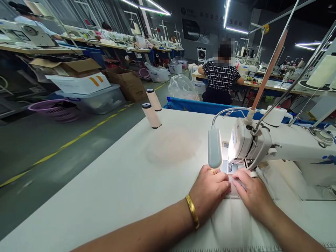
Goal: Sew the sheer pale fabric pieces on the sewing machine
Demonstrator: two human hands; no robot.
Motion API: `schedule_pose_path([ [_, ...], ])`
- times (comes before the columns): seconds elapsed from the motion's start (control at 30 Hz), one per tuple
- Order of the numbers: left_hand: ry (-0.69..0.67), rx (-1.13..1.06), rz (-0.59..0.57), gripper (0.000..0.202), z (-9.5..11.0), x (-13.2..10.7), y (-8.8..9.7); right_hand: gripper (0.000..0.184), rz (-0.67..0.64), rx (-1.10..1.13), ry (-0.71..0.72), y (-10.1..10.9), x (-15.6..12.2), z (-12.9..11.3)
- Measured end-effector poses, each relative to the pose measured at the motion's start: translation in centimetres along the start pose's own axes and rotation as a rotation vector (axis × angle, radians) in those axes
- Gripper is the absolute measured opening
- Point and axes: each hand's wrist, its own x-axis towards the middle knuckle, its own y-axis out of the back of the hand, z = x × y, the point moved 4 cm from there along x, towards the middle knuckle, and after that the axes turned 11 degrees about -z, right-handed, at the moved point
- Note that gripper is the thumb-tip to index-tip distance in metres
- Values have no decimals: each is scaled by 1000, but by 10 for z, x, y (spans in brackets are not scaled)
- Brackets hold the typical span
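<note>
Sheer white fabric [231, 224] lies on the white table and runs up under the needle area of a white sewing machine [238, 140]. My left hand [211, 190], wearing a ring and a gold bracelet, has its fingers curled closed on the fabric just in front of the presser foot [230, 167]. Right beside it, my right hand [252, 192] pinches the same fabric with thumb and fingers. The fingertips of both hands are close together. More pale sheer fabric [280, 178] spreads under the machine arm to the right.
A grey lamp [214, 147] on a bendable neck hangs just above my left hand. Two pale thread cones [151, 116] stand near the table's far left edge. A printed ruler scale [236, 249] runs along the front. Another person [222, 77] sits ahead, facing away.
</note>
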Motion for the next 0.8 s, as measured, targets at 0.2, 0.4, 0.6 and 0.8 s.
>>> schedule_pose_path([
  [0.2,35,2,-36,22,0,0,-1,31,-38,-84,81,1,-2,-5],
  [0.4,88,42,-115,9,2,1,1,31,34,-160,86,0,0,1],
  [0.6,109,38,-135,16,2,5,1,32,77,-189,64,1,3,3],
  [0.8,115,41,-125,16,-1,6,0,32,121,-217,49,1,6,4],
])
